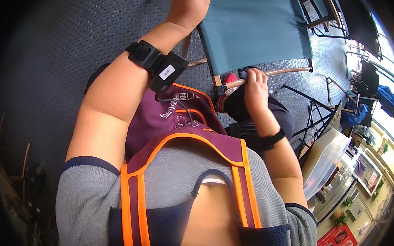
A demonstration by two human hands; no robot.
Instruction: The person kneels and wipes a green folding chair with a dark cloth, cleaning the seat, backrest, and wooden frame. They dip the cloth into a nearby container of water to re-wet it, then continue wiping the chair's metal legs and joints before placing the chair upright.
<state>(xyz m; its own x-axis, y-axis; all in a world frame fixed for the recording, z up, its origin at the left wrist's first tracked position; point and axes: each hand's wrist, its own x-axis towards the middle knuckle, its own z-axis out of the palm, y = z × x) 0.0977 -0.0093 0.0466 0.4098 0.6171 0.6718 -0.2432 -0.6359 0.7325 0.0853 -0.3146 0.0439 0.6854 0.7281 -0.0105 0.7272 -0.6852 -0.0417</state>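
A folding chair with a teal fabric panel (255, 29) stands before me, its curved wooden armrest (288, 71) crossing below the panel. My right hand (256, 87) is closed around a dark piece, apparently a cloth (243, 73), pressed against the armrest. At the top edge of the view, my left hand (191, 5) is curled beside the panel's left edge. Its fingers are partly cut off, so I cannot tell what it grips. Under the armrest, close to the chair's dark corner joint (219, 89), shows a red shoe (230, 78).
Dark tread-plate flooring (122, 22) surrounds the chair. To the right are a black folding frame (312, 119) and a translucent plastic bin (327, 160). More folding chairs (323, 16) stand at the upper right. My maroon apron (180, 118) hangs near the chair's corner.
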